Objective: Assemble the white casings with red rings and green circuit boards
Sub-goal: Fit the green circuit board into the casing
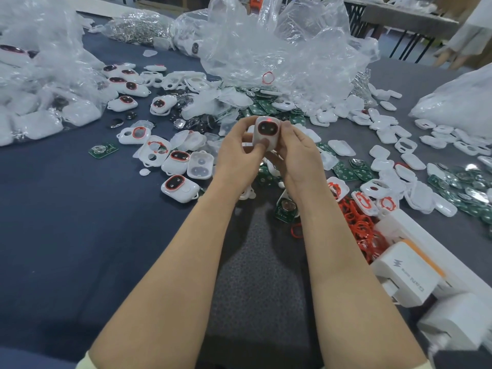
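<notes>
White casing [266,133], underside hidden, apparently held by both hands.

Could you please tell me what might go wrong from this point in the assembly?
The white plastic casing with the red-ringed dark window is held only by the left hand and right hand; if the grip slips, it could drop among the loose green circuit boards. Uneven thumb pressure on its front might unseat the ring.

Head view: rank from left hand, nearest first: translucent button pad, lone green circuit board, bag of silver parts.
1. translucent white button pad, beside left hand
2. lone green circuit board, farther left
3. clear bag of silver parts, far back left
</notes>
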`<state>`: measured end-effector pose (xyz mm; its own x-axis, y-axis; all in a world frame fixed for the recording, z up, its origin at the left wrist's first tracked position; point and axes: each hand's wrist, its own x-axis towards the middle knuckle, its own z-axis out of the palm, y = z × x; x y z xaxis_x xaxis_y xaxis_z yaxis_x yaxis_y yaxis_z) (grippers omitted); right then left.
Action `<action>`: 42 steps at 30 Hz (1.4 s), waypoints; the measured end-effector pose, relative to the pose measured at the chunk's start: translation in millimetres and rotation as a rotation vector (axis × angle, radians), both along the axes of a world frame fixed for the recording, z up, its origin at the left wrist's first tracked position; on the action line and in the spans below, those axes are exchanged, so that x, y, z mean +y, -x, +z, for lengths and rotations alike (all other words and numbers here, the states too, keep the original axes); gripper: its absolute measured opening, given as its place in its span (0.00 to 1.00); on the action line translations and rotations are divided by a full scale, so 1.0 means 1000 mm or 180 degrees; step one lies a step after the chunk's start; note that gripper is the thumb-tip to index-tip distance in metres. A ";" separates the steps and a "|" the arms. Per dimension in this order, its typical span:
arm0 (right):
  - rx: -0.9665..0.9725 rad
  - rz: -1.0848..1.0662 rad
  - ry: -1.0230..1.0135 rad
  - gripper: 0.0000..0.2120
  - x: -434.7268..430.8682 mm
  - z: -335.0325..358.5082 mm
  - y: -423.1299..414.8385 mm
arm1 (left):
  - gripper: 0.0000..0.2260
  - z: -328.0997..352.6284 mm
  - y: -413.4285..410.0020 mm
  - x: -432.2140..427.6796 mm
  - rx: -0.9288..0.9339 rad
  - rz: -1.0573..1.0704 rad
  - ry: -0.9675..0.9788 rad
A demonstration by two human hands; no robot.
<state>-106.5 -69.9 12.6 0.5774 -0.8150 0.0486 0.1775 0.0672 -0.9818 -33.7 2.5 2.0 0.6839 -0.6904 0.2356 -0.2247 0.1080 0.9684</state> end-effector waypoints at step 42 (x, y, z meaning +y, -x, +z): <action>0.1992 0.0160 0.2114 0.08 0.048 0.030 -0.151 | 0.09 0.030 -0.154 0.084 0.1654 0.1974 0.0534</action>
<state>44.0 -22.3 42.9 0.6903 -0.7045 0.1648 -0.3882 -0.5528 -0.7373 120.7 86.4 31.9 0.9794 -0.1355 -0.1495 0.1811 0.2642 0.9473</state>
